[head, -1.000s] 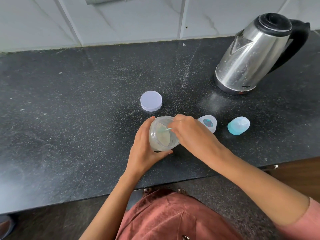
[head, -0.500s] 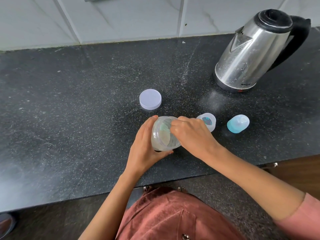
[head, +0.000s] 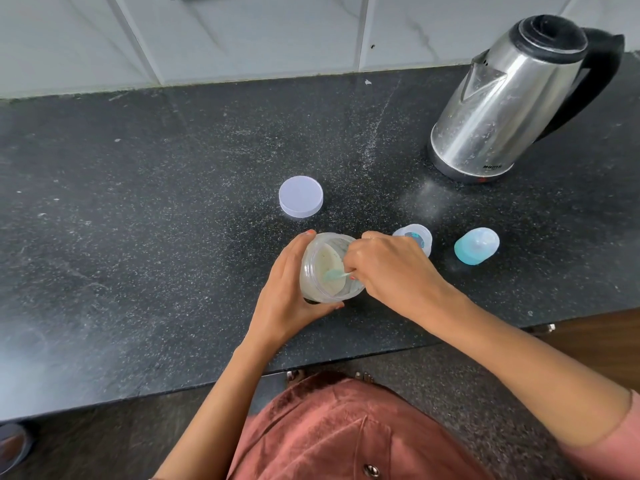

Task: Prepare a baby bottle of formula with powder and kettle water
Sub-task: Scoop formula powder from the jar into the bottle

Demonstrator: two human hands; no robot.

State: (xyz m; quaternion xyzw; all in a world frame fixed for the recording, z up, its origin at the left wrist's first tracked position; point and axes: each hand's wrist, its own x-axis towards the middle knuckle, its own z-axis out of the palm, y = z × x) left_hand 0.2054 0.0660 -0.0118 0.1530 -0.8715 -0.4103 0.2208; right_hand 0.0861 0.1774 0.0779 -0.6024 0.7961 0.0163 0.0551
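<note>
A clear plastic jar (head: 320, 282) of pale formula powder stands tilted on the black counter (head: 138, 220). My left hand (head: 287, 296) grips its side. A small teal scoop (head: 334, 274) lies inside the jar over the powder, pinched by the fingers of my right hand (head: 391, 268) at the jar's mouth. Behind my right hand stands the open baby bottle (head: 415, 237), partly hidden. The bottle's teal cap with nipple (head: 476, 245) lies further right. A steel kettle (head: 512, 109) with black lid and handle stands at the back right.
The jar's pale lilac lid (head: 300, 195) lies flat on the counter behind the jar. A tiled wall (head: 242, 36) bounds the counter at the back. The counter's front edge (head: 173, 389) runs close to my body.
My right hand dipped deeper into the jar half a second ago, hiding the scoop; now it has drawn back and the teal scoop shows over the powder. The left hand holds the jar as before.
</note>
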